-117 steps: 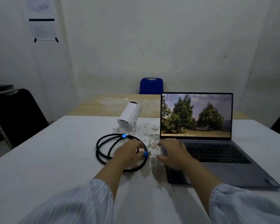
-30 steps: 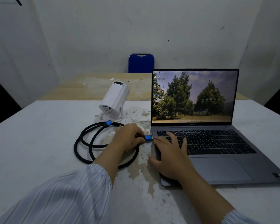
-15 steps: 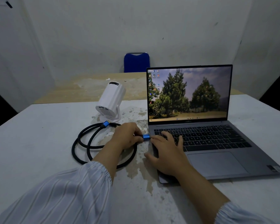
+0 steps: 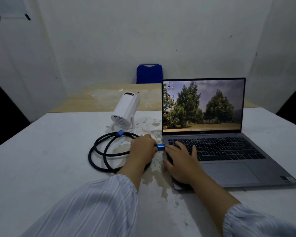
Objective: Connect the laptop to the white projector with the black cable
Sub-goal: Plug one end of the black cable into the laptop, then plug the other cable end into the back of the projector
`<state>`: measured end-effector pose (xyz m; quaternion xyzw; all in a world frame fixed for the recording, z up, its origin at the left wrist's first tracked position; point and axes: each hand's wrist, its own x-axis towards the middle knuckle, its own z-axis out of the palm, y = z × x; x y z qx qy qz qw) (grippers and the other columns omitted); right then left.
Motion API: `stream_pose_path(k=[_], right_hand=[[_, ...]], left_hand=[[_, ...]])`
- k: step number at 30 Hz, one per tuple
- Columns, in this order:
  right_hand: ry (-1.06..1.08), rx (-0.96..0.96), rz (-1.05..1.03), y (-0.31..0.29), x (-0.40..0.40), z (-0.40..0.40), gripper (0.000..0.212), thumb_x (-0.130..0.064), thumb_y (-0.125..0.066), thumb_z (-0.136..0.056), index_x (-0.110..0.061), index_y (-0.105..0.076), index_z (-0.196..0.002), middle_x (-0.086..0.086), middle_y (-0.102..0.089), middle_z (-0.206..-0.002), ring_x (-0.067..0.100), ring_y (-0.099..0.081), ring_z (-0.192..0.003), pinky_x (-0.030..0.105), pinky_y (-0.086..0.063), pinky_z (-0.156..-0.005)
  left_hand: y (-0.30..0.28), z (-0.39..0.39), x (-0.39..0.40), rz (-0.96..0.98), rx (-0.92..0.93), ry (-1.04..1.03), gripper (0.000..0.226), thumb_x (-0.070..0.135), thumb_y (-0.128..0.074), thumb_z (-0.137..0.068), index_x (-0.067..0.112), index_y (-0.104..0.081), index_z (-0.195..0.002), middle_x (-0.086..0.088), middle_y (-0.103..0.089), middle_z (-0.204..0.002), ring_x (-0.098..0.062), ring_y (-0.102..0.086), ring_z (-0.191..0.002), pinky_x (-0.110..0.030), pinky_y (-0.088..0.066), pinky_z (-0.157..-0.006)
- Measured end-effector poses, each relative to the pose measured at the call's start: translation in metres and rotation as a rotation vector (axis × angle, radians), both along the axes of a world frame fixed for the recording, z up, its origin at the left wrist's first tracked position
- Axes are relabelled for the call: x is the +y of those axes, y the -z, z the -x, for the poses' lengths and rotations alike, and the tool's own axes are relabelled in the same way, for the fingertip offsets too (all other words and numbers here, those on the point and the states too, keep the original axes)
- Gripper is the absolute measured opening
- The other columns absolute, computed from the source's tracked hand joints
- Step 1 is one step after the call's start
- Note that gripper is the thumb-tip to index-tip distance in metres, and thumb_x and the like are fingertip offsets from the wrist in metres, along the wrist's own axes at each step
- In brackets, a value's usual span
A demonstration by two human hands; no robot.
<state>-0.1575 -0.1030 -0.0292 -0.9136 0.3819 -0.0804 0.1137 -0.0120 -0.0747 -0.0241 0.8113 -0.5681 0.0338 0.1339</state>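
Note:
An open grey laptop (image 4: 229,171) stands on the white table (image 4: 41,151), its screen showing trees. My left hand (image 4: 142,147) pinches the black cable's blue plug (image 4: 160,146), which sits against the laptop's left edge. Flat on the laptop's left palm rest and keys lies my right hand (image 4: 181,163), fingers spread. The black cable (image 4: 102,154) is coiled on the table to the left. Its other blue plug (image 4: 120,133) lies loose just in front of the white projector (image 4: 125,112), which is tilted up on its stand behind the coil.
A blue chair (image 4: 149,73) stands against the back wall behind a wooden table (image 4: 96,100). Dark chair backs show at the far left (image 4: 3,113) and far right edges. The white table has worn, stained patches between projector and laptop.
Since 3.9 s ago my left hand has carried the blue plug rightward up to the laptop's left edge. In the last second the hands have barely moved; only the camera has shifted.

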Motion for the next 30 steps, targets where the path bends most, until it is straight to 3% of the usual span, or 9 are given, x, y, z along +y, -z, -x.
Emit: stream_pose_path(k=[5,9,13,18,21,23,26,28,30], right_hand=[[-0.005,0.044,0.001,-0.001,0.002,0.001,0.05,-0.035,-0.028,-0.099,-0.02,-0.028,-0.146,-0.008,-0.021,-0.159,0.021,-0.002,-0.15,0.062,0.009,-0.115],[0.017,0.091,-0.004,-0.005,0.002,-0.004,0.05,-0.034,-0.031,-0.098,-0.018,-0.029,-0.145,-0.004,-0.024,-0.157,0.025,-0.004,-0.15,0.065,0.008,-0.113],[0.047,0.183,0.044,-0.015,0.001,-0.019,0.041,-0.031,-0.038,-0.095,-0.011,-0.046,-0.13,0.007,-0.041,-0.145,0.03,-0.009,-0.148,0.069,0.007,-0.112],[0.01,0.064,0.088,-0.024,0.006,-0.047,0.025,-0.03,-0.039,-0.095,-0.015,-0.059,-0.098,0.004,-0.057,-0.12,0.027,-0.03,-0.137,0.067,0.002,-0.113],[-0.023,0.007,0.089,-0.025,0.009,-0.067,0.027,-0.029,-0.041,-0.093,-0.014,-0.061,-0.102,0.003,-0.06,-0.116,0.026,-0.038,-0.13,0.064,-0.004,-0.115],[-0.046,-0.026,0.07,-0.026,0.011,-0.081,0.029,-0.028,-0.042,-0.093,-0.014,-0.062,-0.107,0.004,-0.061,-0.117,0.026,-0.042,-0.126,0.056,-0.018,-0.114],[-0.069,-0.121,-0.036,-0.025,0.01,-0.102,0.032,-0.026,-0.043,-0.092,-0.01,-0.06,-0.115,0.009,-0.061,-0.118,0.029,-0.048,-0.117,0.042,-0.041,-0.094],[-0.056,-0.224,-0.167,-0.025,0.01,-0.115,0.034,-0.024,-0.045,-0.093,-0.008,-0.056,-0.12,0.011,-0.059,-0.114,0.029,-0.052,-0.107,0.034,-0.043,-0.078],[-0.038,-0.315,-0.289,-0.026,0.013,-0.127,0.024,-0.022,-0.045,-0.093,-0.008,-0.056,-0.11,0.01,-0.052,-0.099,0.025,-0.049,-0.09,0.029,-0.037,-0.066]], left_hand=[[-0.002,-0.003,0.01,-0.033,0.007,-0.006,0.03,0.027,-0.043,-0.093,0.018,-0.064,-0.113,-0.007,-0.059,-0.117,-0.029,-0.051,-0.113,-0.051,-0.039,-0.098],[-0.008,-0.024,0.024,0.017,0.036,-0.062,0.029,0.026,-0.041,-0.094,0.019,-0.064,-0.11,-0.005,-0.059,-0.119,-0.028,-0.05,-0.115,-0.05,-0.037,-0.098],[-0.02,-0.051,0.035,0.086,0.067,-0.212,0.027,0.021,-0.044,-0.093,0.019,-0.064,-0.111,-0.007,-0.058,-0.123,-0.03,-0.049,-0.115,-0.049,-0.04,-0.095],[-0.021,-0.077,0.046,0.026,0.153,-0.366,0.029,0.023,-0.044,-0.093,0.016,-0.056,-0.117,-0.013,-0.053,-0.125,-0.034,-0.047,-0.117,-0.048,-0.042,-0.095],[-0.017,-0.086,0.049,-0.029,0.189,-0.407,0.029,0.022,-0.042,-0.093,0.016,-0.054,-0.119,-0.013,-0.058,-0.119,-0.033,-0.049,-0.113,-0.044,-0.042,-0.091],[-0.013,-0.087,0.051,-0.037,0.203,-0.422,0.031,0.017,-0.04,-0.091,0.019,-0.052,-0.12,-0.011,-0.062,-0.116,-0.032,-0.051,-0.113,-0.042,-0.039,-0.092],[-0.009,-0.088,0.053,0.031,0.227,-0.433,0.039,0.009,-0.039,-0.09,0.025,-0.051,-0.124,-0.01,-0.065,-0.113,-0.031,-0.053,-0.111,-0.042,-0.036,-0.095],[-0.009,-0.086,0.055,0.123,0.236,-0.432,0.042,0.007,-0.038,-0.09,0.026,-0.052,-0.125,-0.009,-0.066,-0.114,-0.03,-0.054,-0.111,-0.042,-0.037,-0.096],[-0.009,-0.085,0.058,0.234,0.257,-0.411,0.04,0.008,-0.038,-0.091,0.024,-0.054,-0.124,-0.007,-0.066,-0.116,-0.03,-0.055,-0.111,-0.043,-0.038,-0.095]])
